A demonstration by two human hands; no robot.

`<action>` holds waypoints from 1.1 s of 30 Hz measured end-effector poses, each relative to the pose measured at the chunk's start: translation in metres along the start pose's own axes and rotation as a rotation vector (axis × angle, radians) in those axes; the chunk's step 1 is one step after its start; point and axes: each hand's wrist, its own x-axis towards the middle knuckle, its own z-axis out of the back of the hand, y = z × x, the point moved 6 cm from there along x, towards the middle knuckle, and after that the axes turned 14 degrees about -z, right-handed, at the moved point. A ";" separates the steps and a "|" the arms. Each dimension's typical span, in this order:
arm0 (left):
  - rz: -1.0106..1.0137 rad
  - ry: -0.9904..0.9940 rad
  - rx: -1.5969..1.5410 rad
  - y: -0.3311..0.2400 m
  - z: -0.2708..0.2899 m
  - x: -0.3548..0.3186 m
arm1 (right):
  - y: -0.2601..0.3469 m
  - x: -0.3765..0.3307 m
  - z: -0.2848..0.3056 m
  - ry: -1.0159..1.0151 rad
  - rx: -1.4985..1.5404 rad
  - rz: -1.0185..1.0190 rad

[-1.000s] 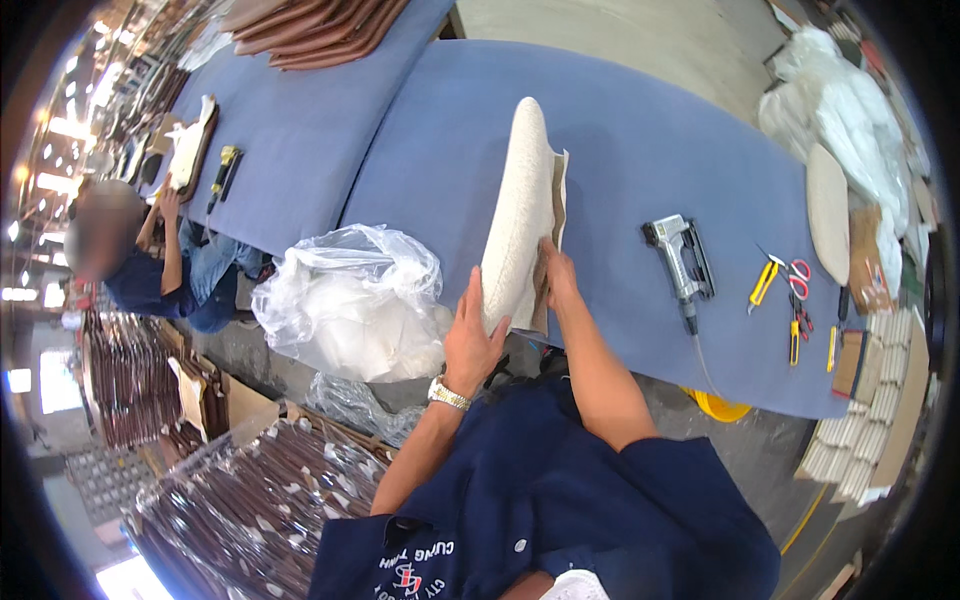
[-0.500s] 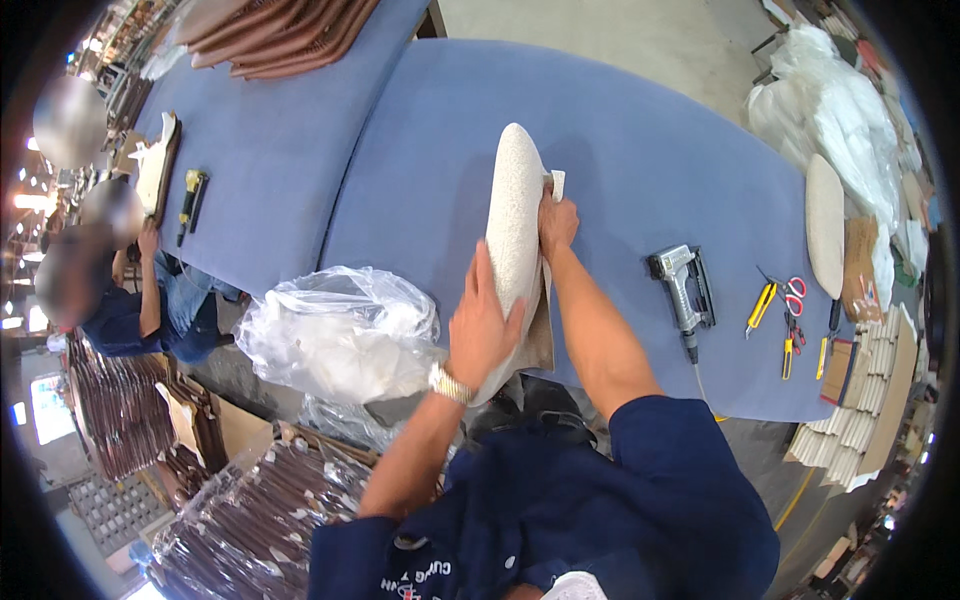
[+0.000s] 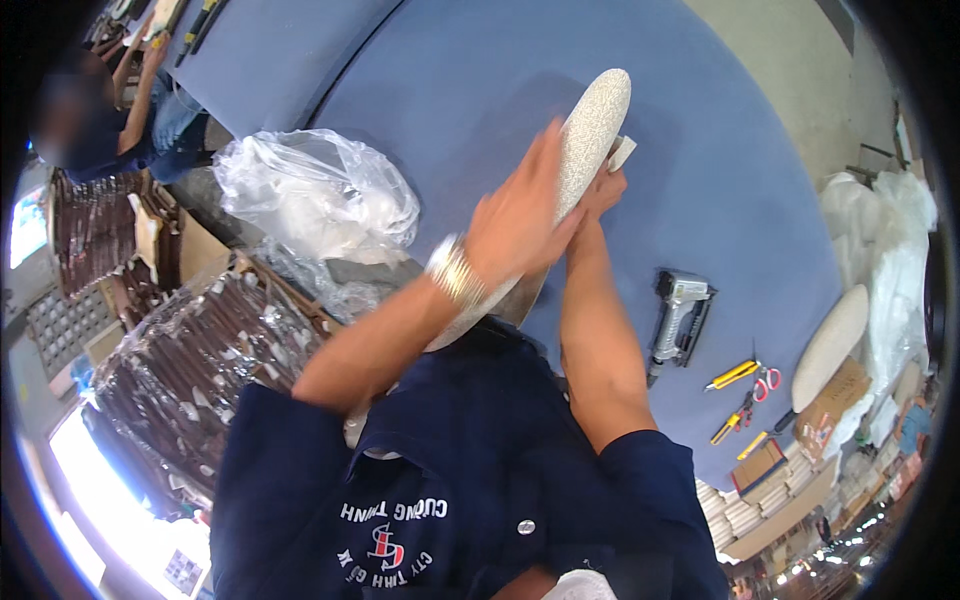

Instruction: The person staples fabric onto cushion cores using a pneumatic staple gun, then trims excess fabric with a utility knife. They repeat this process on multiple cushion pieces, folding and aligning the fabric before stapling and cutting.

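An oval seat pad point(image 3: 595, 125) in cream textured fabric stands on edge over the blue-covered table, its far end tilted to the right. My left hand point(image 3: 515, 215) lies along its left face, fingers stretched out and slightly smeared by motion. At the pad's right side, my right hand point(image 3: 601, 192) grips its back near a loose flap of fabric point(image 3: 622, 153); part of that hand is hidden behind the pad. The pad's near end reaches toward my body, beneath my left wrist.
A staple gun point(image 3: 683, 315) lies right of my right forearm. Beyond it are a yellow cutter point(image 3: 735, 375), red-handled scissors point(image 3: 767, 383) and another cream pad point(image 3: 832, 345). A clear plastic bag point(image 3: 315, 195) sits at left. A co-worker point(image 3: 85, 120) stands at the far left.
The pad now leans to the right at its far end. My left hand has slid farther up its face, and my view has shifted toward my body and turned.
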 end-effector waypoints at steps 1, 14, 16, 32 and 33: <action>-0.006 -0.002 0.039 0.001 -0.002 -0.038 | -0.007 0.011 0.002 -0.026 0.095 -0.016; 0.611 -0.694 -0.736 0.184 -0.005 -0.247 | -0.051 -0.031 0.025 0.431 0.082 -0.400; 0.556 -0.777 -0.903 0.197 -0.021 -0.247 | -0.031 -0.090 0.040 0.590 0.159 -0.386; 0.505 -0.816 -1.386 0.111 -0.036 -0.204 | 0.048 -0.214 0.122 0.815 -0.061 0.338; 0.511 -0.827 -1.406 0.111 -0.033 -0.204 | 0.060 -0.227 0.122 0.813 -0.069 0.429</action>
